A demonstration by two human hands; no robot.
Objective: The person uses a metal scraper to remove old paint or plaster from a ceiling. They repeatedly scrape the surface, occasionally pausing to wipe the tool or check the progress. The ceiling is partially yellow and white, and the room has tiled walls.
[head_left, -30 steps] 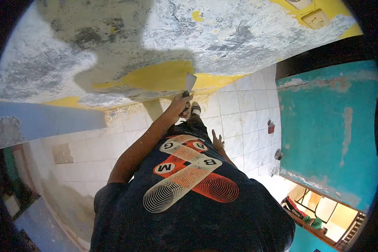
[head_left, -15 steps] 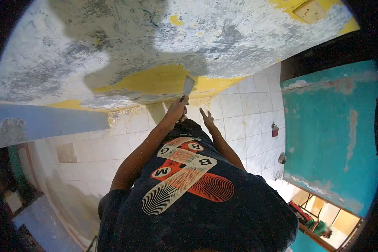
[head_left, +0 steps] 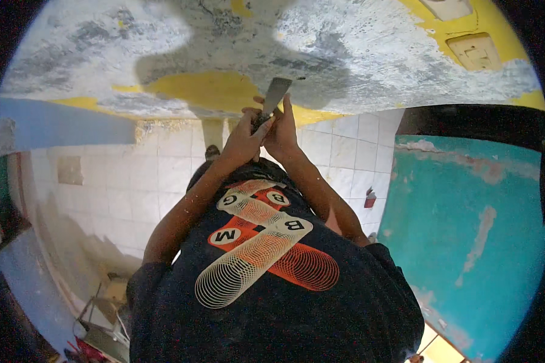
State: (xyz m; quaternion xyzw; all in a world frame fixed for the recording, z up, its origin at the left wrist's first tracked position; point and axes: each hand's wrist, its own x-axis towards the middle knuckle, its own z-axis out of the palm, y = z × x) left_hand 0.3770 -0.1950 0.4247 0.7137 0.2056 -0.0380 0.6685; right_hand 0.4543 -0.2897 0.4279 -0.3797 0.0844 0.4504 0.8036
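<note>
A putty knife [head_left: 277, 94] with a wide grey blade points up toward the wall, its dark handle between my two hands. My left hand [head_left: 243, 140] is closed on the handle, thumb across it. From the right, my right hand [head_left: 281, 136] cups round the handle and lower blade, with one digit standing up beside the blade; its other fingers are partly hidden. Before them rises the wall [head_left: 181, 60], patchy white and grey with bare yellow areas [head_left: 206, 91]. The blade appears close to the wall; whether it touches, I cannot tell.
A cream switch plate [head_left: 475, 52] sits on yellow wall at upper right. Right of me is a scuffed turquoise surface [head_left: 442, 218]. White tiles [head_left: 175, 148] cover the floor, with a small red object [head_left: 370, 198] on them. A blue wall section [head_left: 60, 127] runs along the left.
My right hand, open and apart before, has come up to the putty knife beside my left hand. The knife now sits higher in view. My view has shifted, showing more of the switch plates.
</note>
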